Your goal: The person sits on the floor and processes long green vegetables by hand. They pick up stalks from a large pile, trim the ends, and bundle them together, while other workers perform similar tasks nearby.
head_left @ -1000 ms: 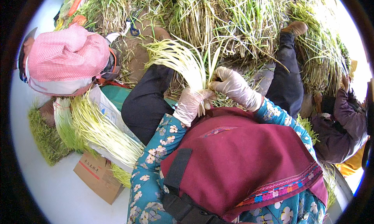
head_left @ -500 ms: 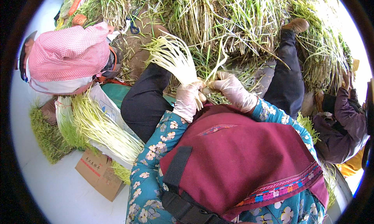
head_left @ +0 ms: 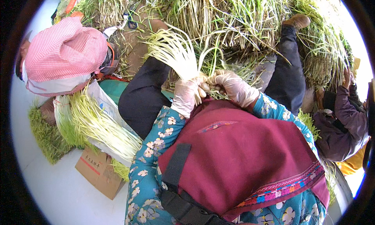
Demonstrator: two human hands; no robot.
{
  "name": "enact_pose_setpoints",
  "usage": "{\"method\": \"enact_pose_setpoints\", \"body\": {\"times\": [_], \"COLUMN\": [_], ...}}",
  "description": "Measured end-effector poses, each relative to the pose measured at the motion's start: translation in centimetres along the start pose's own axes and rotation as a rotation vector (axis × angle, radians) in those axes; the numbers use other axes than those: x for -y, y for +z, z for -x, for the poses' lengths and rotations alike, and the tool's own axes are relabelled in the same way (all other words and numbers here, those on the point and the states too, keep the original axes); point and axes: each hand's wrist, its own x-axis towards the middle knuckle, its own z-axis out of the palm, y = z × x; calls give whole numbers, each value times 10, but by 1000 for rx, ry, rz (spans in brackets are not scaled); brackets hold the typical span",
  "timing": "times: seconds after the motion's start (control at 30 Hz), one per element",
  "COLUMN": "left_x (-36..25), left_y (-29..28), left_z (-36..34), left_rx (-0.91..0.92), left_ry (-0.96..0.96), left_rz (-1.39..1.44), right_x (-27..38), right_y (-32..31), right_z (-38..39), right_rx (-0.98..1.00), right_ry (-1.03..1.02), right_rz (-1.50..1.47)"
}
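A pale floor (head_left: 43, 178) is stretching along the left, while brown ground (head_left: 134, 60) is showing ahead of us. Nearest, a maroon apron (head_left: 242, 147) is covering our front. Just beyond its upper edge, our gloved left hand (head_left: 185, 95) is gripping a fanned bunch of pale stalks (head_left: 179, 55), its fingers wrapping the base while the tips are leaning up and left. Our gloved right hand (head_left: 230, 85) is meeting the left one beside that base, fingers curling closely together; we cannot tell whether they are pinching anything. Loose green blades (head_left: 214, 50) are rising there. On our left, a pile of pale stalks (head_left: 111, 127) is lying along a white sheet (head_left: 104, 103), leaving its upper edge bare; a cardboard piece (head_left: 99, 172) is resting below the sheet's lower edge. Farther off, a person in a pink headcloth (head_left: 66, 49) is bending, and a green heap (head_left: 234, 19) is covering the ground's far edge.
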Motion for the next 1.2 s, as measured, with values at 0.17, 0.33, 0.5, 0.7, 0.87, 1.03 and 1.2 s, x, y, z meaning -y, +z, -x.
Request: {"method": "enact_pose_setpoints", "body": {"times": [0.17, 0.33, 0.5, 0.7, 0.87, 1.03, 1.2], "left_x": [-23, -58, -66, -72, -74, -70, -77], "left_y": [-5, -48, -81, -97, -90, -75, -96], "left_z": [2, 19, 38, 55, 62, 63, 66], "left_rx": [-121, -29, -26, 84, 233, 281, 388], "left_ry": [49, 61, 326, 412, 326, 363, 432], "left_rz": [95, 376, 324, 536, 650, 588, 660], "right_x": [-5, -13, -27, 2, 42, 28, -4], "right_y": [-17, -60, -120, -137, -48, 41, 2], "right_z": [-1, 4, 6, -8, 12, 0, -19], "right_rx": [20, -109, -313, -290, -145, 497, 377], "right_ry": [-91, -177, -265, 89, -474, -751, -497], "right_rz": [186, 1153, 1923, 2225, 1820, 860, 1372]}}
